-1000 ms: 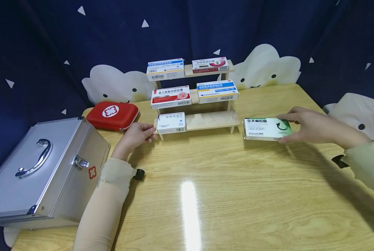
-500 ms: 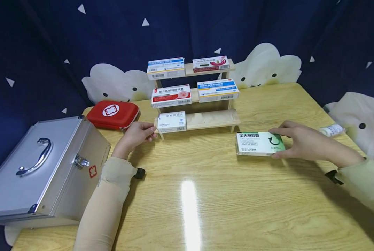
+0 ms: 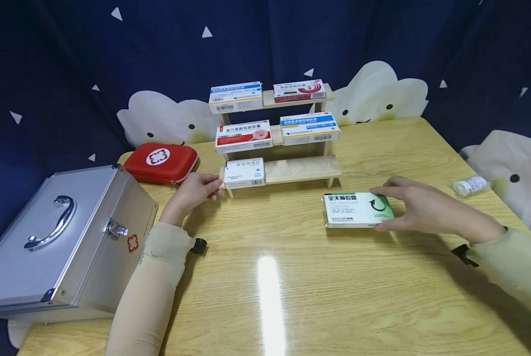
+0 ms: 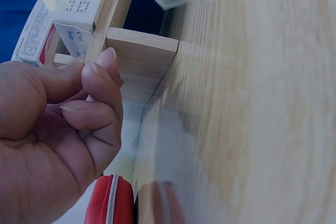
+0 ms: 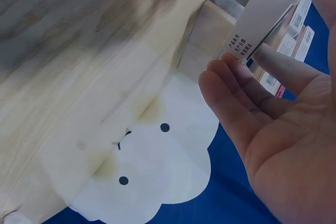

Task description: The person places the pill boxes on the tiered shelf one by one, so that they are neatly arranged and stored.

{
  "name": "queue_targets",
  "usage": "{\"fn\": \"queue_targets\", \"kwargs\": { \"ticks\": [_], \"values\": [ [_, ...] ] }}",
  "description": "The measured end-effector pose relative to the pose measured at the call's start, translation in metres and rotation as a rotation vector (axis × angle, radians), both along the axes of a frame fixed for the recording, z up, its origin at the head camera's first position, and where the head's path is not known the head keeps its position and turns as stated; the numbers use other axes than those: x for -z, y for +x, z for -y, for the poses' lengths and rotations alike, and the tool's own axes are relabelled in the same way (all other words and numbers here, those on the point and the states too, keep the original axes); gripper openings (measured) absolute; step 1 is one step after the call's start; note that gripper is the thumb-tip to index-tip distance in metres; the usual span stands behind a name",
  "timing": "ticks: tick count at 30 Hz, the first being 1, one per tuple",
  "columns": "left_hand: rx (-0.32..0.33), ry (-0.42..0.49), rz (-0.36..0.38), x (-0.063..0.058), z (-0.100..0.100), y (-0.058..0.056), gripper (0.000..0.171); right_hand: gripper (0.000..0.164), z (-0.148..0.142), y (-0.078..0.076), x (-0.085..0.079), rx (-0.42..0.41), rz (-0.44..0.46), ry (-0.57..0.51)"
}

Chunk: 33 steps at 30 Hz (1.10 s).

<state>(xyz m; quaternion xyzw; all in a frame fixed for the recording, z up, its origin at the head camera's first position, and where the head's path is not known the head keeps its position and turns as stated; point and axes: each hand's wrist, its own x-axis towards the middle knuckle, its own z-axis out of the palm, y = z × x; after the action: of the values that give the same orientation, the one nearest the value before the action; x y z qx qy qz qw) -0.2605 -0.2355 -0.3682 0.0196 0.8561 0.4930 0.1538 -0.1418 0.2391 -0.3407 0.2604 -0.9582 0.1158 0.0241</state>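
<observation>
A green and white medicine box (image 3: 352, 210) is gripped by its right end between the thumb and fingers of my right hand (image 3: 425, 205), to the right of and in front of the three-tier wooden shelf (image 3: 301, 169). In the right wrist view the box's end face (image 5: 262, 17) shows printed characters. My left hand (image 3: 196, 192) pinches the left end of the shelf's lowest tier, and the left wrist view shows thumb and forefinger on its board (image 4: 94, 48). On that tier sits a white medicine box (image 3: 244, 173), just beside the left fingers.
Several medicine boxes, including a red and white one (image 3: 243, 136), stand on the upper tiers. A silver case (image 3: 87, 237) and a red zip pouch (image 3: 160, 163) lie on the left. A small white bottle (image 3: 470, 186) lies at the table's right side.
My right hand has carried the green and white box leftward and nearer to me. The small white bottle behind it has come into view. My left hand has stayed at the shelf end.
</observation>
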Motion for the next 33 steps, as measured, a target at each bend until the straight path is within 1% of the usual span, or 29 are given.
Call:
{"fn": "queue_targets", "kwargs": {
  "ticks": [8,14,23,27,29,33],
  "values": [
    [-0.004,0.001,0.002,0.001,0.003,0.0,0.028,0.083,0.015,-0.01,-0.007,0.003,0.019,-0.01],
    [-0.001,0.001,-0.003,0.002,0.004,0.0,0.027,0.088,0.023,-0.021,-0.013,0.008,0.036,-0.011],
    [-0.012,-0.003,0.013,0.004,0.004,-0.002,0.029,0.082,0.033,-0.043,-0.014,-0.009,0.013,-0.02],
    [-0.01,-0.011,0.01,0.004,0.004,-0.002,0.029,0.084,0.038,-0.052,-0.016,-0.004,0.027,-0.024],
    [-0.01,-0.008,0.011,0.004,0.004,-0.002,0.03,0.086,0.041,-0.054,-0.018,0.011,0.042,-0.017],
    [-0.005,0.001,0.013,0.003,0.003,-0.003,0.031,0.085,0.044,-0.06,-0.018,0.021,0.048,-0.029]
  ]
}}
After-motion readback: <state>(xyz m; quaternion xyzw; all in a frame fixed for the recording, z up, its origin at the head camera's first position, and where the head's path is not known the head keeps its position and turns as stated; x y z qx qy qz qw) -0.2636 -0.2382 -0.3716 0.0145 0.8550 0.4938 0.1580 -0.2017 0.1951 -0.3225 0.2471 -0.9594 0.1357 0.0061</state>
